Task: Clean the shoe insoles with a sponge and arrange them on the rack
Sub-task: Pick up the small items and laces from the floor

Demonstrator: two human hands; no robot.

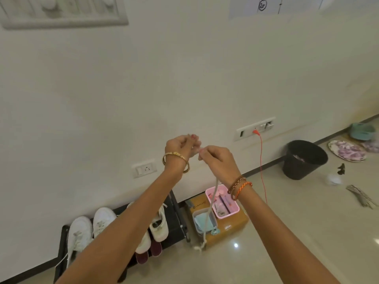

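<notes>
A plain cream wall (184, 68) fills twelve o'clock; glossy beige tiled floor (297, 232) spreads toward four o'clock, reflecting light.

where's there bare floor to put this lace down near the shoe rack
Bare tile lies in front of the cardboard box, running right toward the black bin, and between the red cable and the bundle of sticks. The shoe rack is crowded with white sneakers, and the box top is filled by the pink basket and clear tub.

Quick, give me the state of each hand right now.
Left hand: fingers curled, pinching the top end of the white shoelace.
Right hand: pinching the same shoelace, which hangs down.
</notes>
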